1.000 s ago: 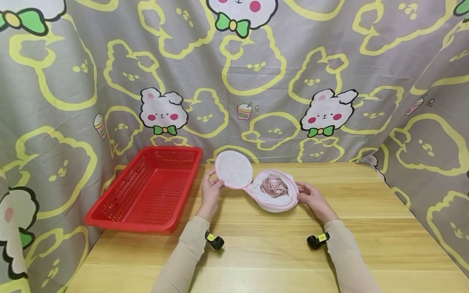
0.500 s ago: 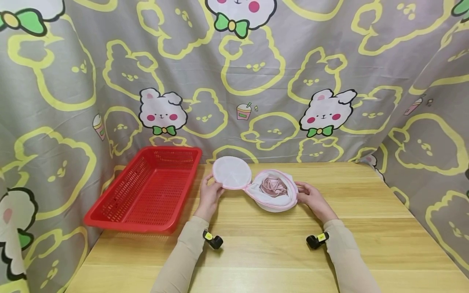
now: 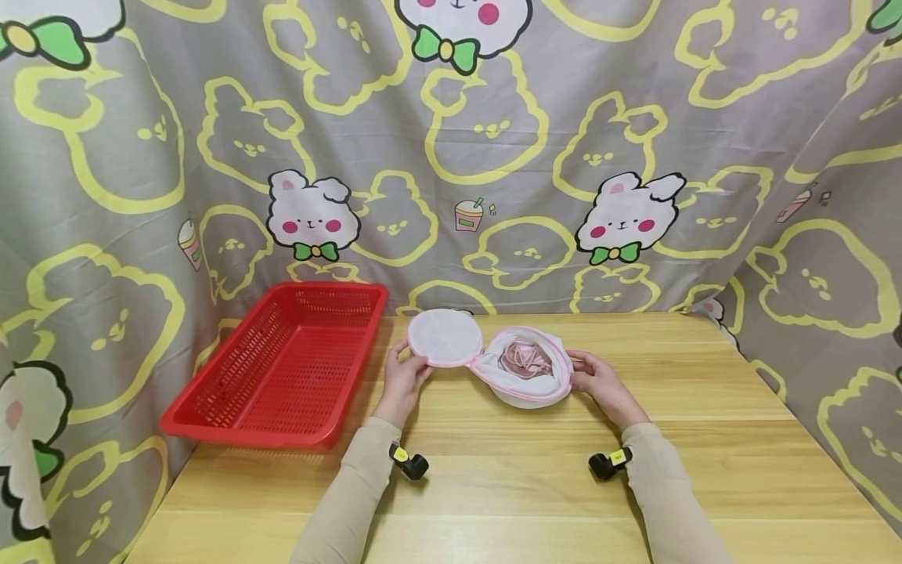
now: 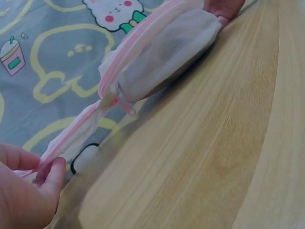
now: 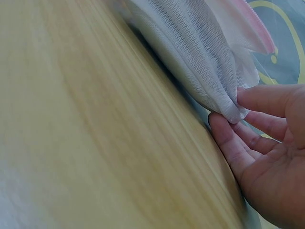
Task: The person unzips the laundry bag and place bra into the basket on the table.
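Observation:
A white mesh laundry bag (image 3: 528, 399) with pink zipper trim stands on the table, its round lid (image 3: 445, 337) folded out to the left. Inside lies a dusty-pink garment with thin straps (image 3: 527, 359); its exact kind is unclear. My left hand (image 3: 402, 384) pinches the lid's pink rim between thumb and fingers, plain in the left wrist view. At the bag's right side, my right hand (image 3: 602, 385) pinches the mesh wall, thumb below and fingers above in the right wrist view. A pink zipper pull (image 4: 127, 109) hangs near the lid's hinge.
A red perforated plastic basket (image 3: 338, 392) stands on the left of the wooden table (image 3: 507, 501), close to my left hand. Behind the table hangs a grey cartoon-print curtain (image 3: 521, 290), which also covers both sides.
My left hand has lowered the lid outward, so that it lies flatter than before. The bag's body, the garment and my right hand have hardly moved.

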Demonstrator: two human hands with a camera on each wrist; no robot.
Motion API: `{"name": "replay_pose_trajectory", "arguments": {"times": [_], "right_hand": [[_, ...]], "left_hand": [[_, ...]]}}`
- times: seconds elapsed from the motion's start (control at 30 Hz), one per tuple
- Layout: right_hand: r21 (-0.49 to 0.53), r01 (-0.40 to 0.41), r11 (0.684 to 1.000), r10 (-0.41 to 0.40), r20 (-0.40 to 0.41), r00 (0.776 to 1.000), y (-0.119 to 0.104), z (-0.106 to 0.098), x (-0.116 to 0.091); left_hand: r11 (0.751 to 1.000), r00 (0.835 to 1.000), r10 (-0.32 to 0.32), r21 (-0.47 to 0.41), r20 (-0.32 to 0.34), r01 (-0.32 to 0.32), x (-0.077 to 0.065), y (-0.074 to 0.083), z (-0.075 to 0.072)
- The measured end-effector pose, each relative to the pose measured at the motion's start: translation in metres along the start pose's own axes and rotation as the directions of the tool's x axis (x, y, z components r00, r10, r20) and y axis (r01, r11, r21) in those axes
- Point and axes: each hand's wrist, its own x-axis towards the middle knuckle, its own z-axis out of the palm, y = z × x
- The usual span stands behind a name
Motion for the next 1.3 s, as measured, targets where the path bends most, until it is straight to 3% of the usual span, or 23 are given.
{"name": "replay_pose_trajectory", "arguments": {"times": [0.9, 1.3], "right_hand": [[0.006, -0.002, 1.000, 0.002, 0.006, 1.000, -0.003, 0.001, -0.002], [0.002, -0.003, 1.000, 0.003, 0.003, 1.000, -0.002, 0.000, -0.002]], "left_hand": [[0.996, 0.998, -0.057, 0.071, 0.038, 0.054, 0.003, -0.004, -0.006], [0.993, 0.998, -0.064, 0.099, 0.006, 0.063, 0.006, 0.004, -0.013]]}}
